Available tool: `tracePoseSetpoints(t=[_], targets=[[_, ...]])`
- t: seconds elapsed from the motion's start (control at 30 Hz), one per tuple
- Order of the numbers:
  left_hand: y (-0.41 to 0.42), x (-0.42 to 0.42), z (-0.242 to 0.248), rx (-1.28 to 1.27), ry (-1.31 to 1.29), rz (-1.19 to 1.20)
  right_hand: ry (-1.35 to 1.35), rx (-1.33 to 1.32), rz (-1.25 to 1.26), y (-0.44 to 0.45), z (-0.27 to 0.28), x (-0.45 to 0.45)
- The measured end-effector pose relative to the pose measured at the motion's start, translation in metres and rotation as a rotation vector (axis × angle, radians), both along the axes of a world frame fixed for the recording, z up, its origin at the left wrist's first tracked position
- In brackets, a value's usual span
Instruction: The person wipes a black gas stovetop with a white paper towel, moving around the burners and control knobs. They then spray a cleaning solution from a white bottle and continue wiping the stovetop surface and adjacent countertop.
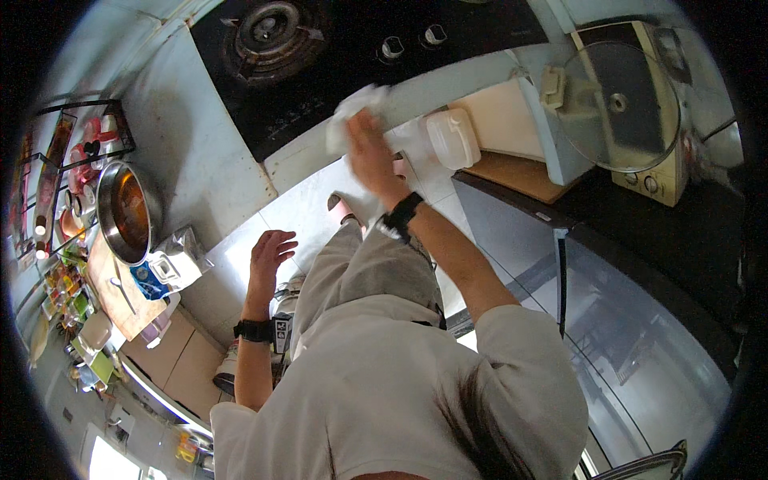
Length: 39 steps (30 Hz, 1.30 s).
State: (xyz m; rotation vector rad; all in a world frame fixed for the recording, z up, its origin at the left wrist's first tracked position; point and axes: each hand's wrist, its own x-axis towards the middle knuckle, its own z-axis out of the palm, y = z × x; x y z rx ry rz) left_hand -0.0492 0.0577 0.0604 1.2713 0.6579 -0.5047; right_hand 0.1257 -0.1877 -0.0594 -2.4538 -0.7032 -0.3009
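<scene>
My right hand [372, 153] grips a crumpled white tissue or cloth [358, 111] at the front edge of the black gas cooktop [336, 54]; both hand and tissue are blurred. My left hand [271, 255] hangs over the floor beside my leg, fingers apart and slightly curled, holding nothing. On the cooktop a round burner [268, 30] shows at the upper left, with two control knobs [393, 48] right of it.
A metal bowl with reddish-brown liquid [129, 210], a blue-and-white packet [165, 270] and a wooden cutting board [129, 294] are on the left counter. A glass lid [624, 120] stands near the microwave [666, 180] at right. A lidded plastic container [453, 138] is below the cooktop.
</scene>
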Motion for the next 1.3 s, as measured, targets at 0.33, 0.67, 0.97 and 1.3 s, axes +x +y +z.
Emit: tracePoseSetpoints(t=[0.33,0.67,0.97,1.3], targets=[[0.002,-0.018,-0.002,0.061,0.105,0.083,-0.132,-0.24,-0.413,-0.099,-0.04,0.05],[0.0,-0.005,0.002,0.04,0.008,0.031,-0.178,-0.37,-0.368,-0.107,-0.005,0.064],[-0.013,0.012,0.003,-0.023,-0.083,-0.034,-0.017,0.037,0.076,-0.004,-0.032,-0.003],[-0.001,-0.001,0.008,-0.032,-0.009,0.11,0.034,-0.046,-0.151,0.03,-0.035,-0.017]])
